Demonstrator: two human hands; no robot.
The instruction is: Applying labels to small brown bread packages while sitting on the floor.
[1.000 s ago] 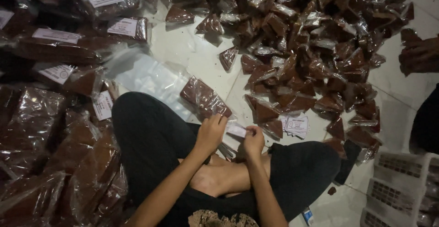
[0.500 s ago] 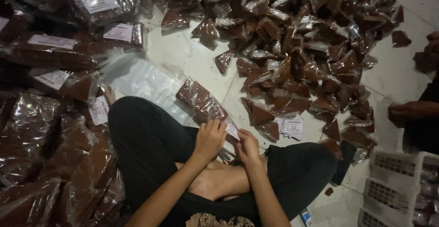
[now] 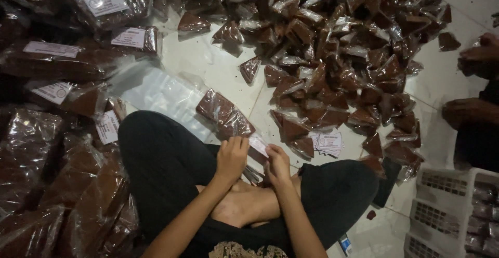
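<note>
Clear packet (image 3: 224,113) of brown wedges lies over your knee, its near end at your hands. Far left: big filled bags (image 3: 57,60) with white labels, stacked. Your left hand (image 3: 232,156) is curled shut, pinching the packet's edge. Your right hand (image 3: 277,164) is closed too, fingertips gripping a small white label (image 3: 258,144) at that same edge. Right of that: loose label slips (image 3: 327,142) on the tile, then the heap of brown triangular packets (image 3: 343,55). Far right: white plastic basket (image 3: 447,206).

Glossy, crinkled clear plastic bag (image 3: 224,113) over matt brown contents; matt white paper label (image 3: 258,144) at centre; smooth, faintly shiny tiled floor (image 3: 208,65); white plastic lattice basket (image 3: 442,206), lower right; matt black cloth trousers (image 3: 166,164).
</note>
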